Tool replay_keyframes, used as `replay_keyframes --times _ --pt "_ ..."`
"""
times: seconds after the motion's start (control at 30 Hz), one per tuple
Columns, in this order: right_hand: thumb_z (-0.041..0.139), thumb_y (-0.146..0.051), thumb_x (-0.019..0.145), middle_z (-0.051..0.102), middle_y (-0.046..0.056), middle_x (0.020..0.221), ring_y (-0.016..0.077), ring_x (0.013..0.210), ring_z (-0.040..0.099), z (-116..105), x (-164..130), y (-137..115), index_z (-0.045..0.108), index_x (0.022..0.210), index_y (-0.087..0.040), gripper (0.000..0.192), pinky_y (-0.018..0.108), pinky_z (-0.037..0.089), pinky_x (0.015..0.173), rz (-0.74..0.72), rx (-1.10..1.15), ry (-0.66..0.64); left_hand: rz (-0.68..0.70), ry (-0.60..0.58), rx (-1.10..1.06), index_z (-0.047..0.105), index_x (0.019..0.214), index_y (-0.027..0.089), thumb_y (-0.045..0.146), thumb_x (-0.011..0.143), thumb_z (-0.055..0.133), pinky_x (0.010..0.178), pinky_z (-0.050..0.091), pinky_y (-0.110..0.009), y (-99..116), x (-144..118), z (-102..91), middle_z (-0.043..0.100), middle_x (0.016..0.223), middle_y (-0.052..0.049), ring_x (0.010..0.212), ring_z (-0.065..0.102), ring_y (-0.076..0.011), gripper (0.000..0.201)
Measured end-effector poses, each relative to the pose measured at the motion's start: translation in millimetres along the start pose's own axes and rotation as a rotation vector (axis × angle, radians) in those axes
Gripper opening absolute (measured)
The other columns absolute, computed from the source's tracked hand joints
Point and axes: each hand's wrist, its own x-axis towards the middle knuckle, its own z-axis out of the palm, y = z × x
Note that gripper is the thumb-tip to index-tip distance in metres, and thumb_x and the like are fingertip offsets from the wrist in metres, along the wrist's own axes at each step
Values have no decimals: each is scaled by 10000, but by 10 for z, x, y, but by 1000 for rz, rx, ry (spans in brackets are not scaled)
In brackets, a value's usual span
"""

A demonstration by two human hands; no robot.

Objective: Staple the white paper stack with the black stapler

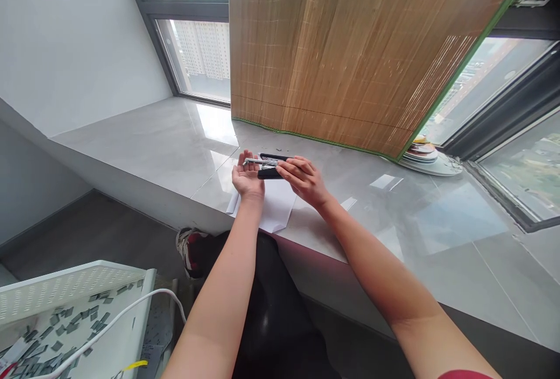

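Down low on the near left is a white tray (79,285) with small grey pieces (lots of them) and a white cord (131,304). Farther out, both hands meet over white paper (275,207) on the grey sill (175,140). The left hand (247,178) lies palm up under a black stapler (269,166). The right hand (303,179) pinches the stapler with its fingers. Behind hangs a bamboo blind (350,46), with plates (422,151) on the right.
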Motion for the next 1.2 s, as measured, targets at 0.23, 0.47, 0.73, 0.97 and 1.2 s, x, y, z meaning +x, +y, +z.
replay_keyframes --times 0.23,0.47,0.73,0.97,1.2 --pt "507 -280 1115 758 31 1382 253 1331 641 -31 -21 75 745 1378 -363 364 572 447 1272 0 -1 54 23 -3 -9 738 1114 120 270 1094 364 1148 548 -338 -9 52 0 681 1473 -176 1415 632 -215 404" --pt "629 -212 1069 766 27 1370 224 1266 673 -21 -31 96 739 1376 -348 354 503 513 1219 -101 -154 66 6 -15 48 681 1101 140 -5 1013 475 1179 510 -264 -24 37 30 632 1555 -141 1451 607 -180 266" --pt "608 -159 1042 792 25 1305 256 1210 682 26 -2 25 778 1284 -338 346 525 527 1178 52 -122 200 67 -3 120 642 1068 166 -31 1025 459 1213 495 -272 -25 -25 27 624 1554 -132 1464 593 -174 272" --pt "763 -279 820 823 72 1059 263 947 735 293 61 -32 830 1121 -201 318 402 623 876 696 438 392 15 -31 -16 613 1127 183 -9 1043 400 1124 580 -301 22 19 71 732 1274 -107 1243 719 -129 298" --pt "778 -241 710 818 16 938 232 889 736 479 6 -47 851 1010 -196 312 331 564 842 721 619 139 -142 -78 -24 567 937 192 115 1085 415 727 557 -225 212 -141 321 600 783 7 668 614 -85 226"
